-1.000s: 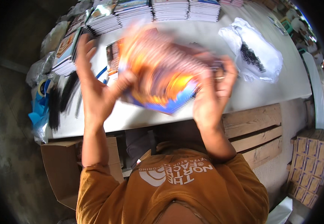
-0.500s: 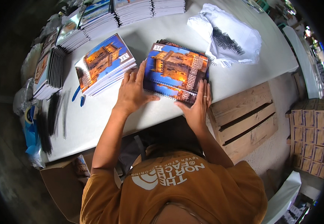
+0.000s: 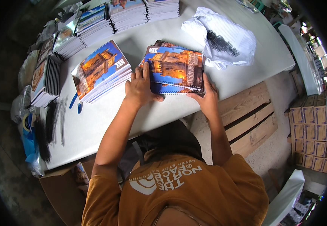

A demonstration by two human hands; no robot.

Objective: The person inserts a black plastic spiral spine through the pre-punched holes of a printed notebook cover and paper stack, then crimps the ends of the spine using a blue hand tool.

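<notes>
A small pile of spiral notebooks (image 3: 174, 66) lies on the white table, their covers showing an orange-lit stone tower against blue. The top one sits slightly askew over those beneath. My left hand (image 3: 140, 88) rests at the pile's left edge, fingers stretched and the fingertips touching the cover. At the near right corner my right hand (image 3: 208, 96) holds the top spiral notebook, thumb along the near edge and fingers along the right side, partly hidden. Left of the pile stands a fanned stack of unbound pages with the same tower cover (image 3: 101, 69).
A white crumpled bag (image 3: 242, 45) holds black spiral coils (image 3: 222, 43). Loose coils (image 3: 52, 120) and blue pens (image 3: 73, 101) lie at left. Notebook stacks (image 3: 127, 19) line the far side. Beyond the table's right edge are a wooden pallet (image 3: 246, 109) and stacked cartons (image 3: 310, 132).
The top notebook has turned and shifted, uncovering part of the one below at the near edge. My right hand has slid from the cover to its right edge; my left hand stays beside the pile.
</notes>
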